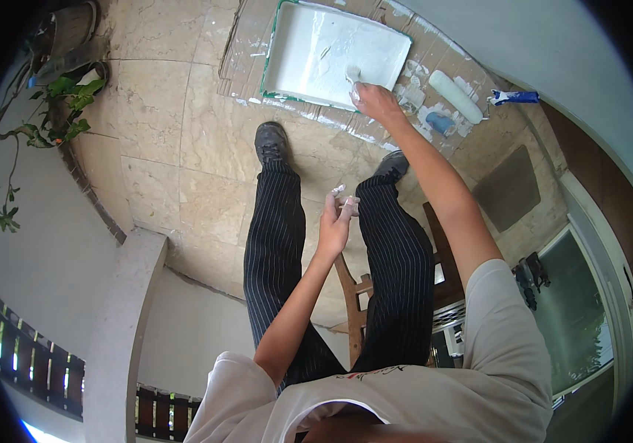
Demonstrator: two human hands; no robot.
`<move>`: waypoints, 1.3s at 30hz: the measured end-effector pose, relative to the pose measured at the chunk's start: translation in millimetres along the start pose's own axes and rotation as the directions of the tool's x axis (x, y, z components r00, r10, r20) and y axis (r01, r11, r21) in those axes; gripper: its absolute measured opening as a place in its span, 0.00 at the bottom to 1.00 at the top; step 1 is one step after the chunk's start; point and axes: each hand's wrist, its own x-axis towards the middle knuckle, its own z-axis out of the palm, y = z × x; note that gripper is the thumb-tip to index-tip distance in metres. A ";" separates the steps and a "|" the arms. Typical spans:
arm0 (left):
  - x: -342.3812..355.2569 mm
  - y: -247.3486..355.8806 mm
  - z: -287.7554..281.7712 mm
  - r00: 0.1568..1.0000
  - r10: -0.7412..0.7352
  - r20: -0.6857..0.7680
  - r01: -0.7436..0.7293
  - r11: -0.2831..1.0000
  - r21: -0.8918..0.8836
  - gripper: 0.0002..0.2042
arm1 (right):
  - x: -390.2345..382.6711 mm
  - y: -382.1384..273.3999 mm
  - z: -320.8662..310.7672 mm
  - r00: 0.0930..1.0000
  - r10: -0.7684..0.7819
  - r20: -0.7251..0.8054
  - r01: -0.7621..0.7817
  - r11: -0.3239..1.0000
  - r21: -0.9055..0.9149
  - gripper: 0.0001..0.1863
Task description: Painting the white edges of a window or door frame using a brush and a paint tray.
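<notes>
My right hand (378,102) reaches over the near right part of a paint tray (296,99). Its fingers, smeared white, are closed around a small paint-coated tool (353,73) whose kind I cannot make out. White paint (324,52) covers the tray's bottom, and the rim has green edges. Between my knees, my left hand (335,223) is raised with its fingers partly bent and apart; white paint coats the fingertips. Right of the tray, a white paint roller (455,97) with a blue handle (514,97) lies next to a small blue cylinder-shaped thing (440,123).
Paint-spattered cardboard (243,55) lies under the tray on beige floor tiles (154,118). A wooden chair (352,299) stands beneath me. Potted plants (73,103) are at the far left. A grey mat (507,189) and a glass door (571,310) are at the right.
</notes>
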 end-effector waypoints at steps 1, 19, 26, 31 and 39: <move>0.4 0.1 -1.6 1.000 -0.012 0.006 0.012 1.000 -0.005 0.20 | -1.9 -4.1 -3.6 0.997 -0.001 -0.080 0.003 1.000 0.018 0.13; 8.3 4.6 -9.7 1.000 -0.021 0.009 0.020 0.999 0.037 0.19 | 30.5 -10.9 10.7 0.984 -0.159 -0.079 0.158 0.987 -0.022 0.10; 6.5 2.9 -14.5 0.995 -0.078 -0.064 0.076 0.997 -0.034 0.21 | -62.2 -6.4 -45.4 0.781 0.610 -0.135 -0.135 0.376 0.917 0.16; -13.7 69.5 -7.8 0.979 0.057 -0.197 -0.076 0.993 -0.089 0.27 | -140.8 -37.1 -127.9 0.745 0.665 0.046 0.134 -0.217 0.967 0.16; -128.1 266.8 114.7 0.827 0.559 -0.052 -0.486 0.666 -0.566 0.32 | -282.0 -119.1 -332.8 0.779 0.622 0.076 0.332 -0.511 0.793 0.14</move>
